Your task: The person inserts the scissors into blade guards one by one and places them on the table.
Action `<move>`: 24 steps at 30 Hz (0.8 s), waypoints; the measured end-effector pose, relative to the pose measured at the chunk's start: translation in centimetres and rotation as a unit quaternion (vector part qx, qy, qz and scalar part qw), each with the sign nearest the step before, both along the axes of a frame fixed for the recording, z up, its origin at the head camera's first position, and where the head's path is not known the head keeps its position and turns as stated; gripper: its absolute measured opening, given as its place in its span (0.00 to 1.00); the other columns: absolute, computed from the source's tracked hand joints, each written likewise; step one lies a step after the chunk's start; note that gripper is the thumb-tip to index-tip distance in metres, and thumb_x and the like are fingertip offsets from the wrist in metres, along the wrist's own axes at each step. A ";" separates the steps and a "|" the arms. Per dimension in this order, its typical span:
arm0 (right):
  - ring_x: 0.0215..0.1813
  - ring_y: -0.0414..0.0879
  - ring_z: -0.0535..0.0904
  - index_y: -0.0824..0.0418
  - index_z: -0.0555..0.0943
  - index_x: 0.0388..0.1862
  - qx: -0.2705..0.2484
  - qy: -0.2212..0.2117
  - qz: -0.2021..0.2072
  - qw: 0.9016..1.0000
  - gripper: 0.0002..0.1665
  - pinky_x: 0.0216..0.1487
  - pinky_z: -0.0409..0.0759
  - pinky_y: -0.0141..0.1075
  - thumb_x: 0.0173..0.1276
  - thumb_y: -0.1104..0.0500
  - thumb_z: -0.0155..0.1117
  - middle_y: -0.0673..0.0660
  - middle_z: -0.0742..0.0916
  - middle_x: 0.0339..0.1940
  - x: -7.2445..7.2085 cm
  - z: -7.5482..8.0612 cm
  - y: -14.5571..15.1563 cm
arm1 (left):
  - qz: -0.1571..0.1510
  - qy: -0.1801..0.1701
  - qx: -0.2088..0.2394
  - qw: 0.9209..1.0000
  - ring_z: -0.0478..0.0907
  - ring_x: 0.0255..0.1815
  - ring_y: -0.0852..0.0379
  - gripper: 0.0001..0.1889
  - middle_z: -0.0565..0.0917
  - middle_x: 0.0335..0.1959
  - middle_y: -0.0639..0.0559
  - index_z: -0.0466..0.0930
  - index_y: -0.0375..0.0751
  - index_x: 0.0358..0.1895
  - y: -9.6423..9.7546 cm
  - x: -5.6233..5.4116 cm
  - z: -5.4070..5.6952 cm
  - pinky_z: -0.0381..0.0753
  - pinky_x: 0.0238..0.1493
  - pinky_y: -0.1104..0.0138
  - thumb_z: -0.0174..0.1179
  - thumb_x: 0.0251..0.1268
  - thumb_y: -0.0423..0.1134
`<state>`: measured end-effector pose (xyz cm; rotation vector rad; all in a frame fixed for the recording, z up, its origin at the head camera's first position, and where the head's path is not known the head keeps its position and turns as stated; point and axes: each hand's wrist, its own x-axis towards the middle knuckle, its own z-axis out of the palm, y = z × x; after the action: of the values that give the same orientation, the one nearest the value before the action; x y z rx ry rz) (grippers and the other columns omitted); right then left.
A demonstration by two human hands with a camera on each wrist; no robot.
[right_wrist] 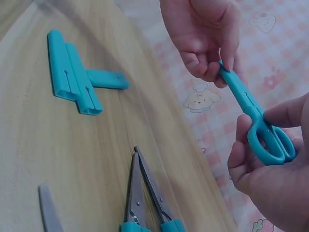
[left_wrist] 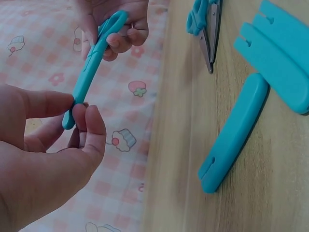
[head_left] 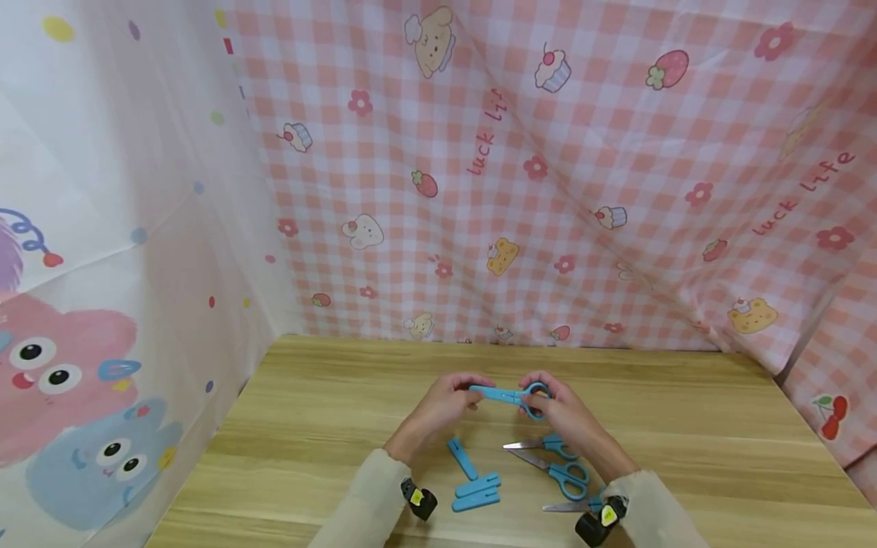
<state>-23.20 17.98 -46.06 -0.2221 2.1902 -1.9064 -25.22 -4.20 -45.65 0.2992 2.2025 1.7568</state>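
Observation:
Between the hands, above the table, a pair of blue scissors (right_wrist: 264, 140) has its blades covered by a blue sheath (head_left: 495, 393). My left hand (head_left: 447, 402) pinches the closed tip end of the sheath between thumb and fingers. My right hand (head_left: 556, 405) holds the scissors by the handle loops, the thumb near the pivot in the right wrist view. The sheath's open end meets the handles, and the blades are hidden inside it. Below the hands, three loose blue sheaths (left_wrist: 236, 130) lie on the wood, two side by side and one at an angle.
Several bare-bladed scissors (head_left: 569, 479) with blue handles lie on the wooden table (head_left: 308, 426) beneath my right forearm, one partly hidden by the wrist camera (head_left: 599, 521). A pink checked cloth (head_left: 384, 152) hangs behind the table, with a white printed cloth (head_left: 171, 228) at the left.

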 end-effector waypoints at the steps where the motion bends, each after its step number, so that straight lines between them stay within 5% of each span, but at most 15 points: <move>1: 0.41 0.52 0.76 0.70 0.68 0.55 0.000 0.000 -0.001 1.000 0.13 0.43 0.74 0.38 0.75 0.67 0.52 0.58 0.78 0.37 -0.1 0.0 0.0 | 0.001 -0.001 0.001 1.000 0.78 0.49 0.39 0.12 0.83 0.43 0.50 0.84 0.39 0.52 0.0 -0.1 0.0 0.76 0.55 0.49 0.54 0.71 0.32; 12: 0.44 0.53 0.83 0.70 0.68 0.57 -0.010 0.020 -0.046 0.999 0.16 0.52 0.81 0.44 0.73 0.69 0.55 0.55 0.75 0.39 -1.3 -0.8 0.2 | 0.008 0.018 0.007 1.000 0.78 0.49 0.40 0.12 0.83 0.45 0.46 0.83 0.37 0.52 0.1 -0.9 -0.9 0.79 0.52 0.49 0.56 0.70 0.30; 24: 0.44 0.45 0.78 0.73 0.65 0.61 -0.035 0.001 -0.074 0.997 0.17 0.56 0.81 0.41 0.75 0.73 0.46 0.56 0.72 0.39 -2.2 -1.6 -0.1 | 0.075 0.021 0.011 0.997 0.78 0.38 0.56 0.16 0.81 0.40 0.48 0.78 0.32 0.52 0.4 -2.4 -2.0 0.80 0.48 0.57 0.65 0.63 0.32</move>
<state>-25.41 17.92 -47.69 -0.0752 2.1990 -2.0625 -27.58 -3.78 -47.70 0.1811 2.2888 1.8695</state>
